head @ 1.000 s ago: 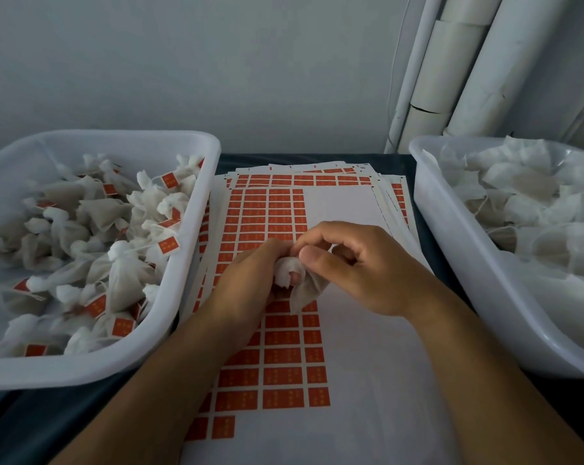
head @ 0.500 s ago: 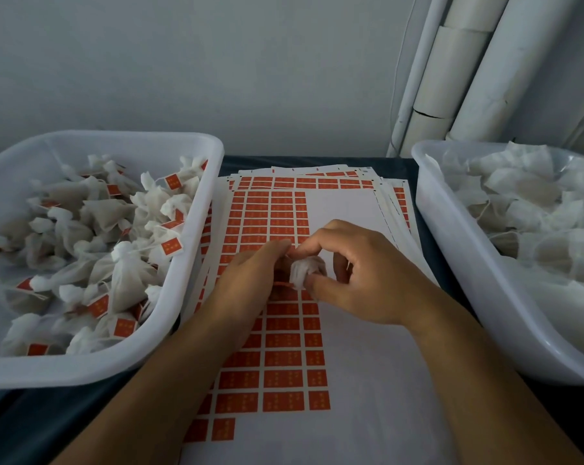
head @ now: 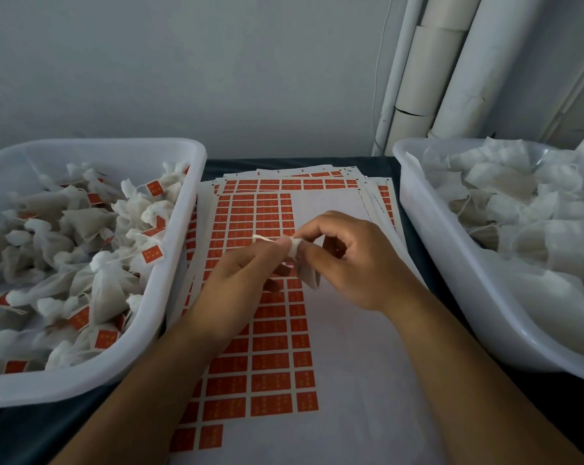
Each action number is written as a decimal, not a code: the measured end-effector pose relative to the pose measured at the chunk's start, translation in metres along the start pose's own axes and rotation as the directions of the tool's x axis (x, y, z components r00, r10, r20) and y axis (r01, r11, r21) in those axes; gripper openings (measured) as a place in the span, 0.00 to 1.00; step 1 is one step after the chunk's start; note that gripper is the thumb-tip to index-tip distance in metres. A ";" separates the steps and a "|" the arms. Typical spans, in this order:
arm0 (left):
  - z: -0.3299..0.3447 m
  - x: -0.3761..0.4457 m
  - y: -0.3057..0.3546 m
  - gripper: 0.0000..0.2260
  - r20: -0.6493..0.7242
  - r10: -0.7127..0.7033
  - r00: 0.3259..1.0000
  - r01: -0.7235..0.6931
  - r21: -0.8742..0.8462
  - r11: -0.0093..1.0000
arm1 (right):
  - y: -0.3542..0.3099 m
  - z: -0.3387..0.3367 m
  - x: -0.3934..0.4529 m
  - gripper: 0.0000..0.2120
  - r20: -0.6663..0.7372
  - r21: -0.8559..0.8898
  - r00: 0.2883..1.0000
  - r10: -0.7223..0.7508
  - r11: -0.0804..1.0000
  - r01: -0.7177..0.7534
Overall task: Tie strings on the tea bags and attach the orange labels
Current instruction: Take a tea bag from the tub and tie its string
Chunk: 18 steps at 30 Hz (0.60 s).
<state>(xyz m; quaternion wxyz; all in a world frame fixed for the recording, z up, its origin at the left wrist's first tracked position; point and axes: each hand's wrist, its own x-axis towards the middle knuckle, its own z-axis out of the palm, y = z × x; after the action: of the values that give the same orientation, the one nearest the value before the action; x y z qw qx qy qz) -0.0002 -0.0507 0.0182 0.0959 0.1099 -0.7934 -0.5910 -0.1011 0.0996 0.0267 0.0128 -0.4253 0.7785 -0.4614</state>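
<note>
**White gauze bag pinched over the label sheets**

White, crinkled mesh tea bag [head: 302, 263], gathered at the neck, held at frame centre above the sticker sheets. Thin pale string [head: 263, 238] running from the neck toward 9 o'clock, taut between the two hands. Right hand [head: 357, 260] closed on the bag's neck, thumb and forefinger pinching the bunched top, remaining fingers curled, wrist entering from 5 o'clock. Left hand [head: 240, 280] closed around the string's end, knuckles up, fingertips pressed against the bag, forearm entering from 7 o'clock. Flat matte orange labels [head: 270, 360], small rectangles in tidy rows on a fanned stack of white sheets [head: 361, 397], directly beneath both hands. At 9 o'clock, smooth white plastic tub [head: 183, 236] heaped with finished bags [head: 106, 280], knotted and tagged orange. At 3 o'clock, matching right tub [head: 451, 263] filled with loose, untagged white bags [head: 519, 203]. At 1 o'clock, pale upright pipes [head: 451, 62] against a grey wall.
</note>
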 end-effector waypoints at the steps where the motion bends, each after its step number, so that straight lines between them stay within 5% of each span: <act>1: 0.001 0.000 -0.001 0.15 0.018 0.057 0.998 -0.057 0.000 0.998 | 0.000 0.000 0.000 0.02 -0.006 0.015 1.000 0.000 1.000 0.000; 13: 0.004 0.000 0.000 0.07 -0.180 0.284 0.942 -0.297 -0.052 0.953 | -0.008 0.000 0.001 0.05 0.053 0.232 0.992 0.113 0.965 -0.123; 18: 0.003 0.000 0.001 0.06 -0.311 0.341 0.887 -0.329 0.092 0.940 | -0.010 0.000 0.000 0.11 0.108 0.337 0.982 0.152 0.924 -0.180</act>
<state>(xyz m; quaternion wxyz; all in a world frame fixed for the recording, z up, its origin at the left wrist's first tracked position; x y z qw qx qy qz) -0.0009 -0.0478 0.0183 0.3227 0.0679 -0.7846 -0.5250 -0.0949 0.0975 0.0344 0.1574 -0.3669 0.7176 -0.5707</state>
